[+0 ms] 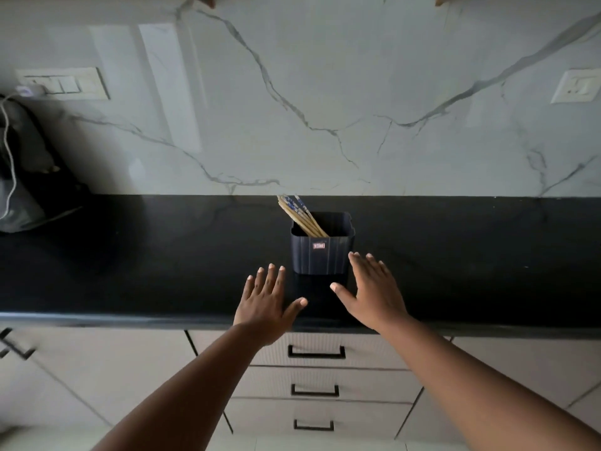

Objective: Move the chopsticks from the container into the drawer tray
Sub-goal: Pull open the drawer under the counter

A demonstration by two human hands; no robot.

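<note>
A dark ribbed container (322, 253) stands on the black countertop (146, 262), near its middle. Several wooden chopsticks (300, 215) with blue patterned tops lean out of it toward the upper left. My left hand (268, 302) is spread flat over the counter, just left of and in front of the container, holding nothing. My right hand (372, 292) is also spread, its fingertips close beside the container's right lower corner, holding nothing. Below the counter edge, three drawers are stacked; the top drawer (317, 351) is closed, and no tray is visible.
A marble backsplash rises behind the counter, with a switch plate (65, 83) at left and a socket (577, 86) at right. A dark appliance with a white cable (9, 164) sits at the far left. Cabinet doors flank the drawers.
</note>
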